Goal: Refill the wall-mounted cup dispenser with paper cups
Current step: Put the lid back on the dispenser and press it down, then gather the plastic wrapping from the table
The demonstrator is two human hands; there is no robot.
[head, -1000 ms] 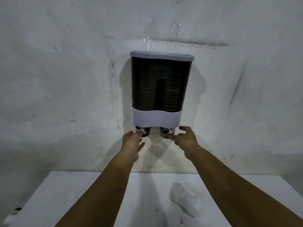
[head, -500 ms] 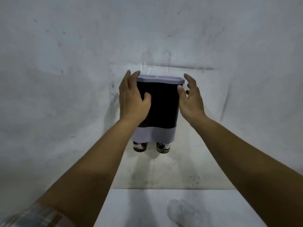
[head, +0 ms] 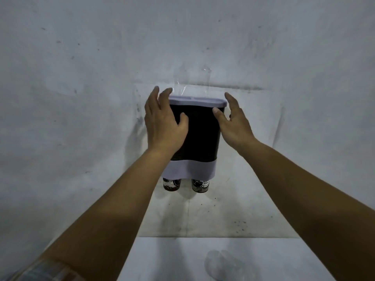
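Two hands (head: 164, 122) flank one dispenser (head: 199, 136).

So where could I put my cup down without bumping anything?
On the white table, the bare part left of the crumpled clear plastic wrap, between the two forearms. Up by the cup dispenser it is crowded: the left hand and right hand flank it, and paper cups poke out below.

White table (head: 166, 260) below, a crumpled clear plastic bag (head: 223, 264) on its surface.
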